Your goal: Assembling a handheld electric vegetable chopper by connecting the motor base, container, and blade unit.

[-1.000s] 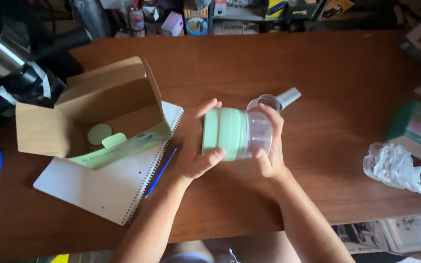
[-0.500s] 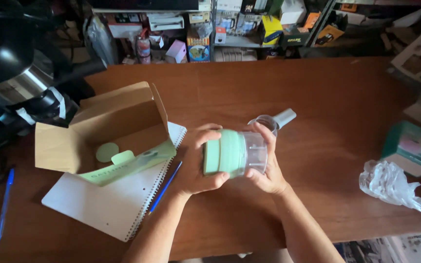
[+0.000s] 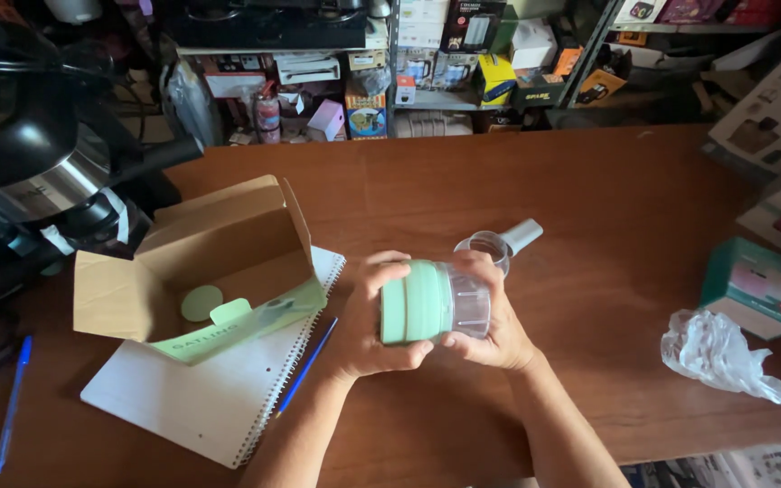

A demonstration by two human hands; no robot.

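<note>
Little has moved since the earlier frame: both hands hold the same thing at the same place above the worktop (image 3: 607, 199). The left fingers have closed a bit more around it, and the head has lifted, so more of the shelves (image 3: 463, 63) is seen.

Head view: the left hand (image 3: 368, 325) grips the green cap (image 3: 418, 301), thumb on top and fingers curled under it. The right hand (image 3: 490, 321) grips the clear cup (image 3: 472, 303), which sits in the cap and lies on its side. So both sets of fingers are narrow and hold one half each. The thing is in the air between the two palms, not resting on the worktop.

Just beyond the right fingers a small clear scoop (image 3: 499, 246) with a grey handle lies on the worktop. Left of the left fingers are a blue pen (image 3: 305, 366), a spiral notebook (image 3: 201, 407) and on it an open carton (image 3: 219, 253) with green pieces inside. Well to the right of the right fingers lie a crumpled plastic bag (image 3: 716, 357) and a green box (image 3: 752, 285).

I judge that the step in hand is working the cap against the cup, by a turn or a pull; which one I cannot tell. A further move would call for a firm hold on the smooth cup, with the two hands acting in opposite directions.
</note>
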